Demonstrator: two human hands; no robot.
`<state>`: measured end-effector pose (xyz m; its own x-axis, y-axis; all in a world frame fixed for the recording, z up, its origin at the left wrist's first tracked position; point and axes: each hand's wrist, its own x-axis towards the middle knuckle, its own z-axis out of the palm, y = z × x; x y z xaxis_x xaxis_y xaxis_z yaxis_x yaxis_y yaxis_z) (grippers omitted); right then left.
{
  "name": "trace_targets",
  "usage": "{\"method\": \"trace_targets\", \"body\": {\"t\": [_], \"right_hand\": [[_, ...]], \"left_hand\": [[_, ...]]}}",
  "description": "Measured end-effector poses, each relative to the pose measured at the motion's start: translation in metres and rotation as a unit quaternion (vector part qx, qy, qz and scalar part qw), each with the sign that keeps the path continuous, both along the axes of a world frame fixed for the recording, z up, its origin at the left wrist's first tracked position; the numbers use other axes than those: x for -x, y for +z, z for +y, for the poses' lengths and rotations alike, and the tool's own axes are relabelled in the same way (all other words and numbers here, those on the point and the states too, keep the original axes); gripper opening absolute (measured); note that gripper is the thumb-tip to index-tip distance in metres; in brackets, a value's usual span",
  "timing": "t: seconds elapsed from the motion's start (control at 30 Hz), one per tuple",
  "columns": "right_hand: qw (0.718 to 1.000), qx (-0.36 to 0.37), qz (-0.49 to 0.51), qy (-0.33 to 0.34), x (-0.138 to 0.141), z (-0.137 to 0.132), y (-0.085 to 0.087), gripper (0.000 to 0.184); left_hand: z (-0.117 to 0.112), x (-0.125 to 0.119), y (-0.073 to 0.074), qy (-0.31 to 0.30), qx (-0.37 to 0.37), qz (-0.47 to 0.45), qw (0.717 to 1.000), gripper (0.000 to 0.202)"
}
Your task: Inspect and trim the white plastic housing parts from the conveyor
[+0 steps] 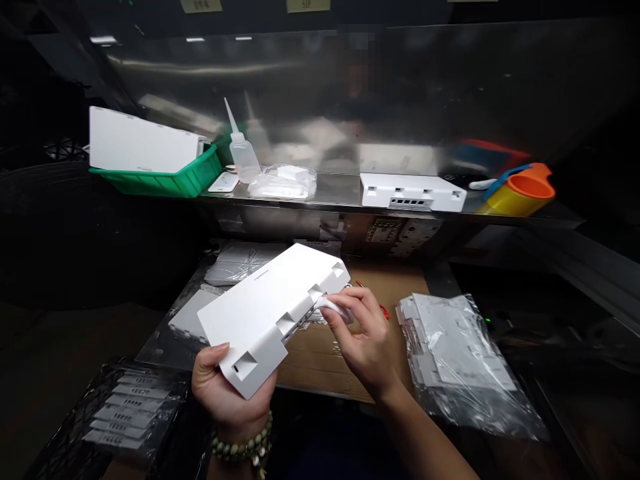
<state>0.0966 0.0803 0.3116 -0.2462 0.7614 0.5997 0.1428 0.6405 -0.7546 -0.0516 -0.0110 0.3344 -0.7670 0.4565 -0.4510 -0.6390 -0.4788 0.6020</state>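
Observation:
A white plastic router casing (270, 297) is held up, tilted, above the bench. My left hand (233, 387) grips its lower left end, thumb on top and fingers beneath. Along the casing's right edge runs a row of ports and square notches. There my right hand (363, 337) pinches a soft white piece, seemingly a wad of cloth (333, 308), against the edge by the ports. The fingers hide part of the cloth. Beyond the right hand, a small red-handled tool (384, 311) shows partly on the cardboard (320, 363).
On the metal shelf (335, 193) are a green bin (165, 181) with white panels, a squeeze bottle (245, 157), bagged parts (283, 181), another white casing (413, 193) and a yellow holder (515, 197). Bagged white panels (460, 340) lie right; a black crate (65, 427) stands lower left.

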Motion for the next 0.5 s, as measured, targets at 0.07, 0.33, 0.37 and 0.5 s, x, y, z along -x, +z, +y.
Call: {"method": "trace_targets", "body": {"t": [0.07, 0.33, 0.37, 0.5], "right_hand": [[1.0, -0.011, 0.005, -0.018, 0.005, 0.001, 0.0, 0.014], [0.999, -0.045, 0.018, -0.017, 0.004, -0.013, -0.003, 0.018], [0.999, -0.043, 0.02, -0.009, 0.004, -0.013, -0.002, 0.019], [0.997, -0.04, 0.022, -0.058, 0.001, -0.008, -0.002, 0.015]], "left_hand": [[0.003, -0.007, 0.003, -0.005, 0.008, -0.004, 1.0, 0.049], [0.013, -0.02, 0.007, -0.026, -0.03, -0.025, 0.999, 0.06], [0.013, -0.02, 0.008, -0.027, -0.036, -0.034, 0.998, 0.06], [0.014, -0.022, 0.008, -0.033, -0.04, -0.035, 0.998, 0.061]]}}
